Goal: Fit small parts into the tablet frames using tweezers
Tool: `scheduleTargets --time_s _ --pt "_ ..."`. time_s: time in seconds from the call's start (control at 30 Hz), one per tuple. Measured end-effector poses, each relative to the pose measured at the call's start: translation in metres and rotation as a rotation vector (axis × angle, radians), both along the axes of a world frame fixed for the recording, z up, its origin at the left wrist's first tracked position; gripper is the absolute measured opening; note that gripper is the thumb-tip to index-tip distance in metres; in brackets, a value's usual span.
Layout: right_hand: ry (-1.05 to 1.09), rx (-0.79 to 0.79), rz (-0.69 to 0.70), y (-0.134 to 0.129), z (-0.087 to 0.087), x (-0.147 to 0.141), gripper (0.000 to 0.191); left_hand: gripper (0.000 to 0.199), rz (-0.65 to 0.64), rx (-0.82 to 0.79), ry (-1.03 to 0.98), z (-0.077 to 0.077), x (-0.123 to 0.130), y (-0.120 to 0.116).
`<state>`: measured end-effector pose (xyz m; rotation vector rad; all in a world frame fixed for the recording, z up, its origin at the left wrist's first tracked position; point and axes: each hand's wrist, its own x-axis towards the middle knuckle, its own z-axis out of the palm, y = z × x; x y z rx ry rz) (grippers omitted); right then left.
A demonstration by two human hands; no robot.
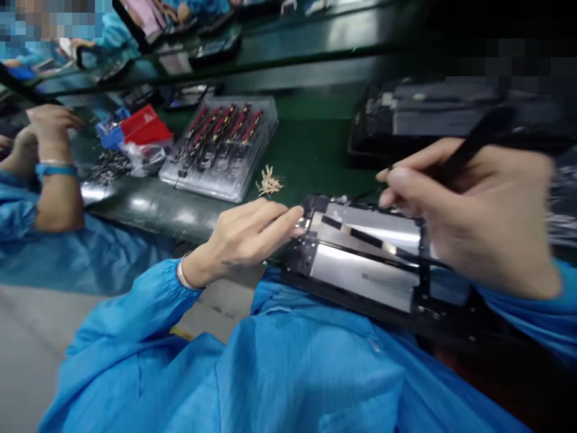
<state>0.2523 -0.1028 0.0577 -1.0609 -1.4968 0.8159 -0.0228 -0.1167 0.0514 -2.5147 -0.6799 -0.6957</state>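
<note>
In front of me lies a flat black electronic device frame with silvery metal plates and a dark strip across its middle, tilted and reaching over the bench edge. My left hand is at its left end, with thumb and fingers closed on the corner beside small connectors. My right hand is above the frame's right part, its fingers pinched around a black tweezers-like tool held like a pen. The tool's tip is close to the fingertips near the frame's far edge and is hard to make out.
A clear plastic tray holds several red-and-black wired parts. Small beige strips lie in a pile. Farther left are a red bin, a blue bin and loose dark screws. More black units stand behind. A co-worker's arm is at left.
</note>
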Motion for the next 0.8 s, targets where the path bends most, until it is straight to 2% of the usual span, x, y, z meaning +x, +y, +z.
scheduleTargets --time_s 0.07,0.13,0.2,0.27,0.33,0.37,0.5,0.57,0.67,0.8 --pt "0.015 0.041 -0.039 0.003 0.003 -0.002 0.015 0.025 -0.018 0.155 -0.015 0.010 0.032 0.025" --pt "0.046 0.018 -0.039 0.007 0.002 -0.004 0.015 0.029 -0.022 0.257 0.003 0.015 0.062 0.044" --pt "0.073 0.002 -0.038 0.011 0.000 -0.003 0.014 0.033 -0.020 0.285 0.001 0.016 0.081 0.057" --pt "0.096 0.000 -0.026 0.014 -0.002 -0.002 0.016 0.035 -0.021 0.245 -0.014 0.014 0.089 0.065" --pt "0.129 0.009 -0.012 0.018 -0.004 0.000 0.020 0.031 -0.049 0.088 -0.080 0.014 0.088 0.070" --pt "0.129 0.016 -0.010 0.020 -0.005 0.001 0.023 0.028 -0.081 -0.049 -0.154 0.014 0.086 0.073" --pt "-0.039 0.017 0.004 0.029 -0.010 0.003 0.024 0.026 -0.230 -0.760 -0.574 0.016 0.080 0.079" --pt "-0.107 0.010 0.039 0.031 -0.013 0.003 0.023 0.029 -0.255 -0.990 -0.701 0.015 0.082 0.079" --pt "-0.113 0.005 0.094 0.032 -0.016 0.002 0.016 0.029 -0.280 -1.134 -0.796 0.011 0.087 0.077" --pt "-0.134 0.050 0.050 0.028 -0.015 0.001 0.012 0.032 -0.276 -1.144 -0.846 0.007 0.090 0.071"
